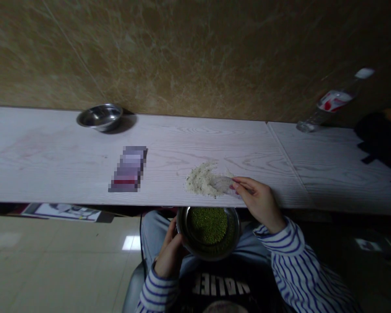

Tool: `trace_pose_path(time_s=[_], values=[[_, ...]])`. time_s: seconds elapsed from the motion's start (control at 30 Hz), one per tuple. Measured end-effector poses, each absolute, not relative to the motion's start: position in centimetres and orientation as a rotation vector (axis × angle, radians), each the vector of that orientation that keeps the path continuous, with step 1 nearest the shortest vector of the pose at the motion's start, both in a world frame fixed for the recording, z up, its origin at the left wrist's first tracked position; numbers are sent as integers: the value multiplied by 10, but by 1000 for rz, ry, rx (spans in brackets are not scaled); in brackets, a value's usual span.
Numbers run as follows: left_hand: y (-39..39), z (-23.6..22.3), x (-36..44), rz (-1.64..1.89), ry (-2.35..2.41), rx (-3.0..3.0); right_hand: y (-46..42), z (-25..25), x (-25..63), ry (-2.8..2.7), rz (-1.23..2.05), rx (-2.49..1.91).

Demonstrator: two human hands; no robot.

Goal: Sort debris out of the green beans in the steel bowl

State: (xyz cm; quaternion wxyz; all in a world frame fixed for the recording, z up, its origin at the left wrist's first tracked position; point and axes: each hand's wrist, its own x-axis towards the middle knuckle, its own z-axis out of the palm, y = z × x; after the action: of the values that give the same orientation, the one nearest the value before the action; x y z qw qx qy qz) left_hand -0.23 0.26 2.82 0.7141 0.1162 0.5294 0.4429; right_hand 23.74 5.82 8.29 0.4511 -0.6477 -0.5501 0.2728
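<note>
My left hand (169,256) grips the rim of a steel bowl (233,237) held just below the table's front edge, over my lap. The bowl is filled with small green beans (209,224). My right hand (259,201) rests on the white wooden table (52,165), fingers together, pressing a thin pale card-like piece (224,184) against a heap of pale grains (202,180) near the front edge. What the piece is exactly I cannot make out.
An empty steel bowl (100,116) stands at the back of the table by the marbled wall. A blurred-out flat object (128,169) lies left of the grains. A plastic bottle (332,102) lies at the back right, beside something dark (379,139).
</note>
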Motion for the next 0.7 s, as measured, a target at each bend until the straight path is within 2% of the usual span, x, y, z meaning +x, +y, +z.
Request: trace_pose_path(time_s=[0.7], values=[[3, 33, 2, 988, 1180, 305, 39, 87, 245, -1342, 682, -1660]])
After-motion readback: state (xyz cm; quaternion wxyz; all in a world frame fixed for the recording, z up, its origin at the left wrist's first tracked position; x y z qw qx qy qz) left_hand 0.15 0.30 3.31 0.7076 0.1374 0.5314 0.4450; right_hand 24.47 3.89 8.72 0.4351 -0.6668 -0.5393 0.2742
